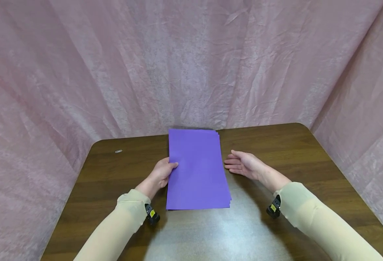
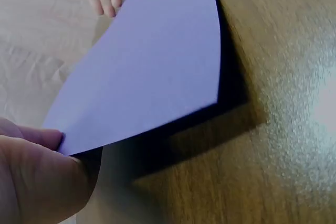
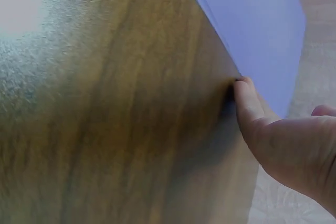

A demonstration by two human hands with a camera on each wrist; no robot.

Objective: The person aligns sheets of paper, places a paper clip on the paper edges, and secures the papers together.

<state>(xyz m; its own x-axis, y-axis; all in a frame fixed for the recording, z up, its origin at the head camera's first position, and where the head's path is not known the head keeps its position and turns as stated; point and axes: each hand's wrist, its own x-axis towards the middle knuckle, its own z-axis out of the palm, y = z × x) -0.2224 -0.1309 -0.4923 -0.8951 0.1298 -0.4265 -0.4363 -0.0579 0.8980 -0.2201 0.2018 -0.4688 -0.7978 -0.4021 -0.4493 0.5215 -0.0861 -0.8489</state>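
At the middle of the bench (image 1: pixel 270 141), toward its far edge, a stack of purple sheets (image 1: pixel 196 170) is taking centre stage, its long sides running from near to far. And here on the left, the left hand (image 1: pixel 161 173) is pinching the stack by its left edge, thumb lying on top and fingers tucking underneath! The left wrist view is showing the sheets bowing a little, a near corner hanging above the wood and a dark shadow falling below. Over on the right, the right hand (image 1: pixel 246 165) is holding nothing, its fingers stretching straight toward the right edge; they are sitting just beside it, and whether they are touching, I cannot tell. The sheets are lying slightly out of line there, several edges peeking out along the right side. Away at the far left, a small paper clip (image 1: pixel 118 151) is resting alone on the wood. Pale sleeves (image 1: pixel 325 221) are covering both forearms, dark bands (image 1: pixel 151 214) are circling the wrists, and a pink curtain (image 1: pixel 191 72) is hanging behind everything.
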